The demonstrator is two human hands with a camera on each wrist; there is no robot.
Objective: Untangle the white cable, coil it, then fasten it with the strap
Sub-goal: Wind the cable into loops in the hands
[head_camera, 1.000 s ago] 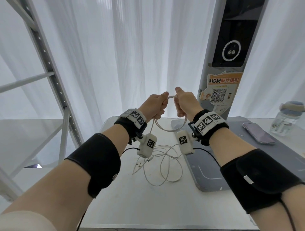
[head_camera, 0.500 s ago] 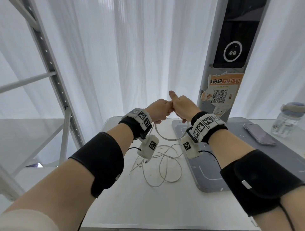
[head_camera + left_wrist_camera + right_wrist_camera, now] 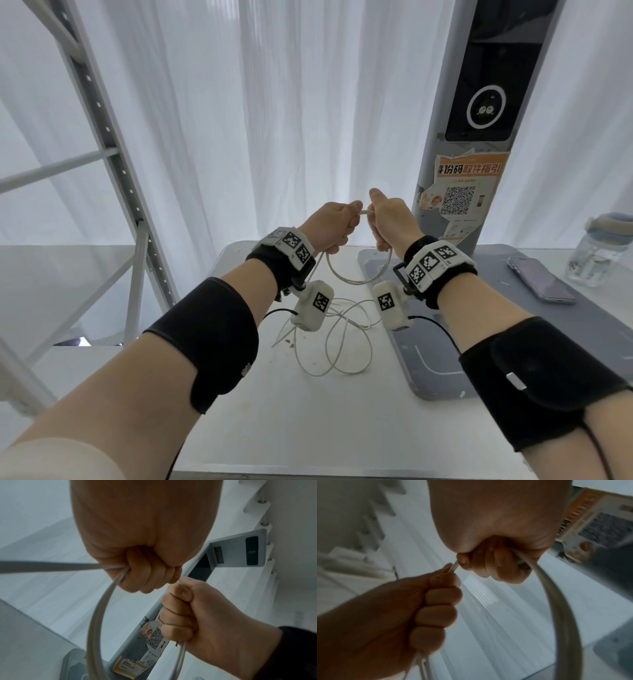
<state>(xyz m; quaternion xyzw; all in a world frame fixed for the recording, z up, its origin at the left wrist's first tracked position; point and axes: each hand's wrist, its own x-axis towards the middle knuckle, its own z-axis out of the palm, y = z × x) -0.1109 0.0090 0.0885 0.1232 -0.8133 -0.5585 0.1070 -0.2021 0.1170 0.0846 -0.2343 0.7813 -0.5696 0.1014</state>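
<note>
The white cable (image 3: 346, 342) is showing a smooth, faintly glossy plastic sheath. The table (image 3: 308, 428) is looking like matt white laminate, lightly speckled. The grey mat (image 3: 428, 370) is appearing smooth and matt. Sheer white cloth curtains (image 3: 274, 102) are hanging behind. The phone (image 3: 541, 284) is gleaming glossy; the bottle (image 3: 596, 253) is looking like clear plastic.
</note>
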